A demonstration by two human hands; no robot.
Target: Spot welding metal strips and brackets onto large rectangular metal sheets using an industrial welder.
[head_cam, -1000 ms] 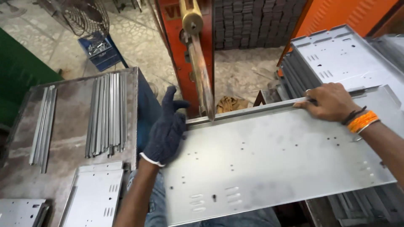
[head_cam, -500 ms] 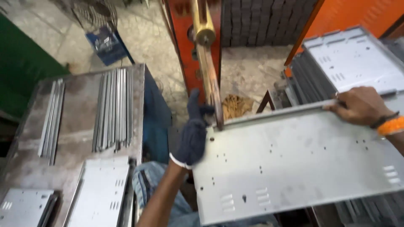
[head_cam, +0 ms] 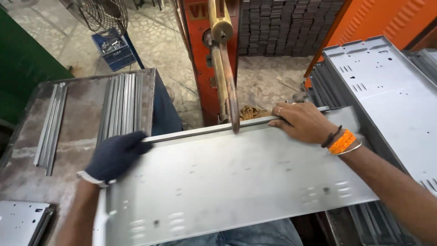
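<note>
You are seating the steel panel (head_cam: 236, 182) under the spot-welder electrode (head_cam: 231, 105): your gloved left hand (head_cam: 114, 157) grips its left rim; your bare right hand (head_cam: 302, 122) presses flat, fingers together, just right of the tip. Next, hold steady.

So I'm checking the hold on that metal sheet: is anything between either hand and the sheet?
Nothing visible. The gloved left hand grips the sheet at its far left edge, and the bare right hand presses on its far edge, right of the machine's rods.
</note>
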